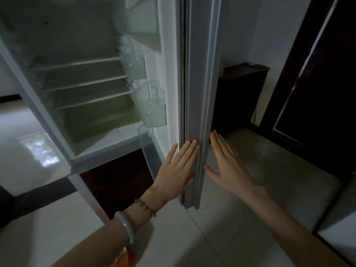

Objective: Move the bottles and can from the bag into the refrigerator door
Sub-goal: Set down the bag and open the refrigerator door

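The refrigerator door (pixel 200 74) stands open, seen edge-on in the middle of the view. My left hand (pixel 179 168) lies flat on its inner side near the bottom, fingers apart, holding nothing. My right hand (pixel 227 164) rests flat against its outer side, also with nothing in it. Clear door bins (pixel 152 105) line the inner side of the door; a clear bottle shape shows in the lower one. A bit of orange packaging (pixel 125 259) shows under my left forearm at the bottom edge. No bag or can is in view.
The refrigerator interior (pixel 81 74) has several bare shelves and a drawer at the bottom. A dark wooden cabinet (pixel 242 89) stands behind the door on the right. A dark doorway (pixel 317 93) is at far right. Pale tiled floor (pixel 250 218) lies below.
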`<move>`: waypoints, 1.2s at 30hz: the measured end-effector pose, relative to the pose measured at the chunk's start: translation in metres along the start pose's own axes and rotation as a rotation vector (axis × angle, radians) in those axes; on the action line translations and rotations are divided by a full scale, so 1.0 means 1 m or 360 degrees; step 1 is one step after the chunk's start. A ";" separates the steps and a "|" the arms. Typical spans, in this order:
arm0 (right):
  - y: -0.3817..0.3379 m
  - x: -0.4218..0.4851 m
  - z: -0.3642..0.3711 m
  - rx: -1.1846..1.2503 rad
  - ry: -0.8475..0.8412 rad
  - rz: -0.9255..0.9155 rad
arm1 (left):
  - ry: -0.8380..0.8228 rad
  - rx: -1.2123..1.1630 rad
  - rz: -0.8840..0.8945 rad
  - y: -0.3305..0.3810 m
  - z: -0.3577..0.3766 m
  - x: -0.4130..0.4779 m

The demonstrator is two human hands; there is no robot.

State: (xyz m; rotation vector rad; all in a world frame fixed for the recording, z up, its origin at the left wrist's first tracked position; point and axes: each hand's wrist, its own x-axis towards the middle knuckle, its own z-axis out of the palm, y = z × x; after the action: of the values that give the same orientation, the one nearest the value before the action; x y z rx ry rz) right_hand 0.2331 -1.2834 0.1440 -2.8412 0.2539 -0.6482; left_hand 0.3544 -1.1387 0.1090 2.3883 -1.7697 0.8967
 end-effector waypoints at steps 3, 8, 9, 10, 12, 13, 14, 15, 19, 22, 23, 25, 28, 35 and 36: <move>0.015 -0.001 -0.006 -0.0044 0.0053 0.0103 | -0.0028 0.0026 0.0102 0.006 0.006 0.022; 0.036 -0.008 -0.011 -0.0093 0.0058 0.0204 | -0.0036 0.0121 0.0256 0.017 0.014 0.061; 0.040 -0.010 -0.012 -0.0109 0.0050 0.0229 | -0.0029 0.0123 0.0278 0.020 0.016 0.069; 0.044 -0.011 -0.012 -0.0131 0.0041 0.0259 | -0.0019 0.0119 0.0298 0.023 0.017 0.077; 0.053 -0.012 -0.014 -0.0185 0.0034 0.0297 | 0.0000 0.0101 0.0329 0.030 0.020 0.094; 0.056 -0.012 -0.015 -0.0208 0.0031 0.0306 | 0.0019 0.0079 0.0331 0.033 0.021 0.101; 0.059 -0.012 -0.017 -0.0228 0.0029 0.0309 | 0.0047 0.0047 0.0315 0.036 0.021 0.107; 0.062 -0.011 -0.018 -0.0241 0.0027 0.0309 | 0.0082 0.0014 0.0286 0.038 0.021 0.111; 0.071 -0.003 -0.020 -0.0283 0.0050 0.0311 | 0.0281 -0.0113 0.0128 0.025 0.021 0.113; 0.075 0.015 -0.020 -0.0302 0.0037 0.0306 | 0.0333 -0.0120 -0.0115 -0.007 0.025 0.114; 0.076 0.023 -0.019 -0.0313 0.0040 0.0313 | 0.0336 -0.0114 -0.0180 -0.020 0.027 0.117; 0.081 0.041 -0.016 -0.0354 0.0079 0.0344 | 0.0325 -0.0102 -0.0250 -0.046 0.031 0.124; 0.093 0.066 -0.010 -0.0442 0.0183 0.0473 | 0.0287 -0.0093 -0.0253 -0.073 0.043 0.138; 0.128 0.083 0.010 -0.0524 0.0192 0.0671 | 0.0231 -0.0114 -0.0077 -0.095 0.084 0.168; 0.134 0.085 0.012 -0.0523 0.0188 0.0690 | 0.0238 -0.0121 -0.0052 -0.095 0.087 0.173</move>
State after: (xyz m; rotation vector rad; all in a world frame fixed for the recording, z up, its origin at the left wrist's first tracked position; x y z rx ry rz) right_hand 0.2977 -1.4280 0.1353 -2.8928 1.0491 -0.7308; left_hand 0.5073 -1.2860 0.1455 2.2335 -1.6750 0.9588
